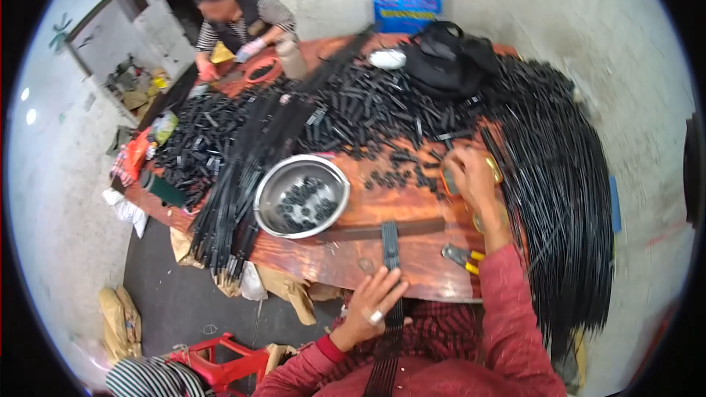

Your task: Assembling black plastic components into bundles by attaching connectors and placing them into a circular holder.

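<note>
My left hand (373,301), a ring on one finger, lies with fingers stretched across a narrow row of flat black strips (390,244). Those strips run from my lap over the table's front edge, and their far ends rest on a brown bar (426,227). Farther right, my right hand (474,175) reaches over the table with fingertips bent down and drawn together. Whatever it pinches is hidden; an orange-and-yellow round object (447,179) lies by its fingers. Left of the bar stands a steel bowl (262,219) holding small black round pieces (305,202).
Yellow-handled cutters (461,256) lie near the front edge. Long black rods (566,198) hang over the right side; more rods (239,176) cross at left. Short black tubes (368,106) heap up behind, beside a black bag (448,62). A co-worker (246,18) sits at the far left.
</note>
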Available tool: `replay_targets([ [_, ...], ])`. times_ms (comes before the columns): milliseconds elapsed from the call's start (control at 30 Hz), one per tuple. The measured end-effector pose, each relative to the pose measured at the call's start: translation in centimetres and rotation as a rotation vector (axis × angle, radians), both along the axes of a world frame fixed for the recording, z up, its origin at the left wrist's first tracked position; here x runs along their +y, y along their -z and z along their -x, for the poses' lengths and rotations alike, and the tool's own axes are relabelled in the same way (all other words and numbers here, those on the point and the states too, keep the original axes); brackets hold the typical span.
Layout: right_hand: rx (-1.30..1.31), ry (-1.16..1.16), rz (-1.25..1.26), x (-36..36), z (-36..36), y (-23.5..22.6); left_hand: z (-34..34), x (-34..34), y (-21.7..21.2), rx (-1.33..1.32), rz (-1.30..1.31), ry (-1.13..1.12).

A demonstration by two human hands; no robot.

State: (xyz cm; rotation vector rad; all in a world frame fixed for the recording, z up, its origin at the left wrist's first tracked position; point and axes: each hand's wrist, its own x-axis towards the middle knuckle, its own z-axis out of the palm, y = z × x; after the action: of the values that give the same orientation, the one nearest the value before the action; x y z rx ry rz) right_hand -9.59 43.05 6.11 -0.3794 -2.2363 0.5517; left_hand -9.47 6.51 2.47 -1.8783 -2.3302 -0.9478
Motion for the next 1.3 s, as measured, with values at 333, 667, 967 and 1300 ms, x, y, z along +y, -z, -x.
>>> replay_targets([
  [333, -0.18, -0.18, 0.232, -9.1, 1.1, -3.6, -0.1, -0.5, -0.9, 0.008, 0.064, 0.046],
  [667, -0.282, -0.328, 0.202, -7.8, 1.1, -0.4, 0.5, 0.5, 0.0, -0.037, 0.013, 0.027],
  [967, -0.443, -0.401, 0.333, -7.5, 1.4, 0.1, 0.4, 0.8, 0.0, -0.05, 0.067, -0.014],
  [1300, -0.504, -0.388, 0.415, -8.0, 0.9, 0.1, -0.3, 0.5, 0.0, -0.041, 0.079, -0.017],
])
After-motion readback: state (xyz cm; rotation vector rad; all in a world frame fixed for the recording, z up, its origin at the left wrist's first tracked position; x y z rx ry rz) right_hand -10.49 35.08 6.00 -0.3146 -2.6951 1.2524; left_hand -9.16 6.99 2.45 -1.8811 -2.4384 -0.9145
